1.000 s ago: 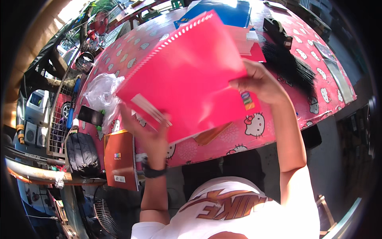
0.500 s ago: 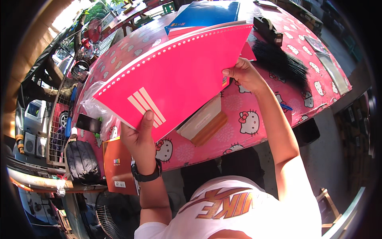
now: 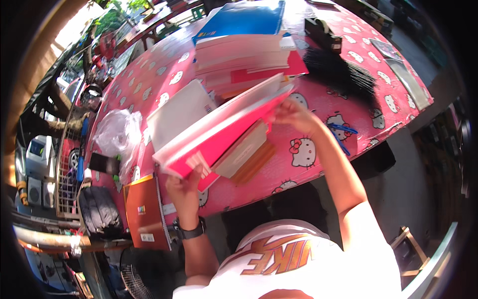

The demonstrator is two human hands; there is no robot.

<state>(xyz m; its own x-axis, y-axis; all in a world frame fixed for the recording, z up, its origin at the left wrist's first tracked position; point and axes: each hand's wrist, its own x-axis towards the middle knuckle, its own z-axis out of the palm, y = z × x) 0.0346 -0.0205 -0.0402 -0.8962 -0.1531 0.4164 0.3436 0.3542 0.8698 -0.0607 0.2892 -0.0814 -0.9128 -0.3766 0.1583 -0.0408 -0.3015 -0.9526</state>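
A pink notebook [image 3: 226,141] with white pages is tilted above the table, its near cover facing me and its edges blurred. My left hand [image 3: 185,193], with a dark watch on the wrist, pinches its lower left corner. At its right end, the fingers of my right hand [image 3: 295,118] are closed on the edge. Under the notebook lies a tan and brown block-like object [image 3: 247,155], partly covered. Behind it rests a whitish board or notebook [image 3: 181,115]. Farther back stands a thick paper stack [image 3: 241,54] topped by a blue notebook [image 3: 244,21].
Right of the stack are a black tape dispenser [image 3: 323,36], a pile of black binding combs [image 3: 342,74] and blue scissors [image 3: 342,130]. On the left lie a clear plastic bag [image 3: 118,132], a dark phone [image 3: 104,162], a black pouch [image 3: 99,212] and an orange-brown notebook [image 3: 146,213].
The pink notebook has come down and tipped, so its page edges show more. Both hands lowered with it. The paper stack and whitish board behind have come into view.
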